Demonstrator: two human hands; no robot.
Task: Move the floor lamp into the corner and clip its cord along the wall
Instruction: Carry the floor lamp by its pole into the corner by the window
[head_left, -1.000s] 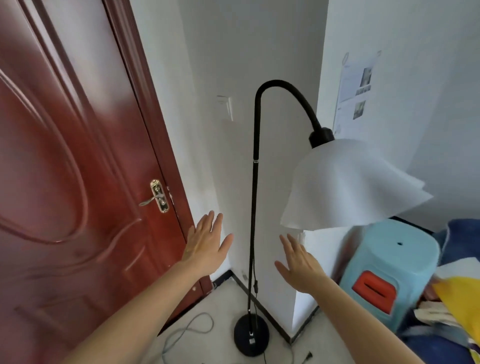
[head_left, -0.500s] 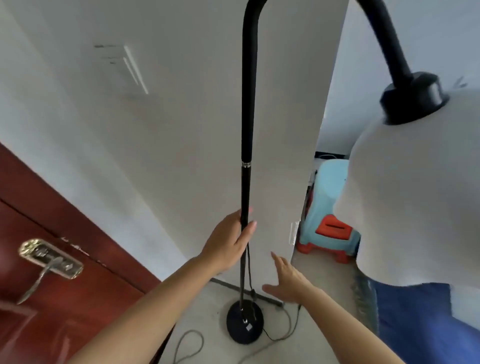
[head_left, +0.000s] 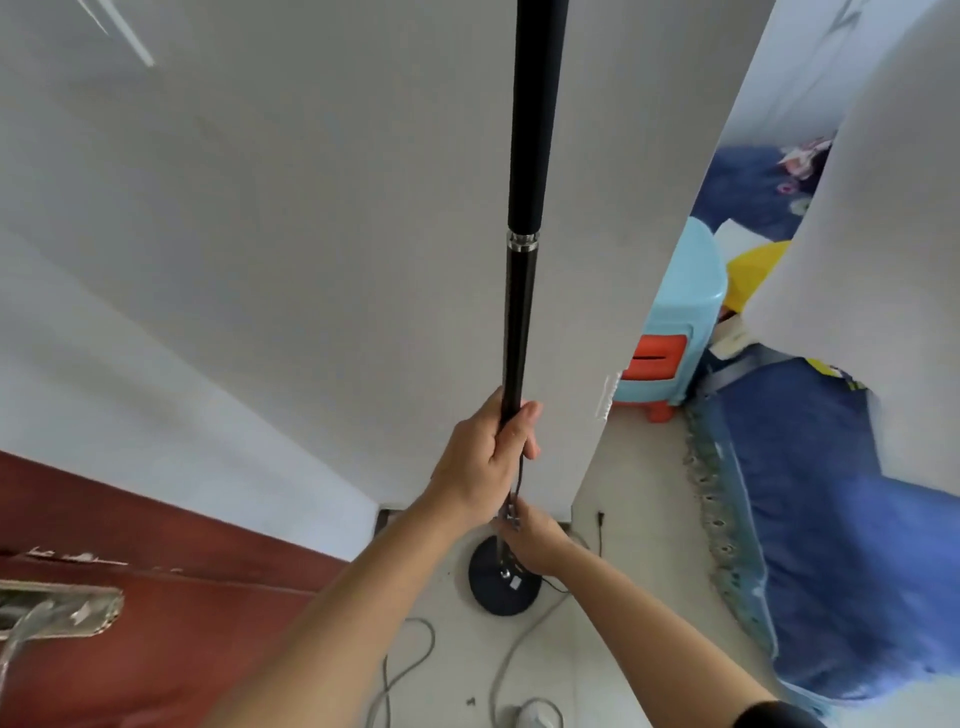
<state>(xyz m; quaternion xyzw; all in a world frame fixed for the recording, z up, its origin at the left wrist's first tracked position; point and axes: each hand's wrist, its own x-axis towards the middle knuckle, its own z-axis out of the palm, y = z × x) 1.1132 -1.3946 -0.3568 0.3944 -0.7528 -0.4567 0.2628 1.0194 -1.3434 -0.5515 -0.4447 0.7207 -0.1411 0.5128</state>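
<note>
Floor lamp (head_left: 522, 291) gripped by left hand (head_left: 483, 457) and right hand (head_left: 532, 535), base on pale floor (head_left: 623, 597) beside white wall (head_left: 311, 260).

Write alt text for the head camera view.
Left hand grips a black floor lamp pole while the right hand holds it lower, above the round base. Loose cord lies on the floor beside white walls.

Blue stool (head_left: 680, 306) – blue rug (head_left: 810, 519), red door (head_left: 130, 649).

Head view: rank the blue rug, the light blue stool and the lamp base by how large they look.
1. blue rug, by far the largest.
2. light blue stool, partly hidden behind the wall corner.
3. lamp base, partly covered by the right hand; the stool's lead is unsure.
</note>
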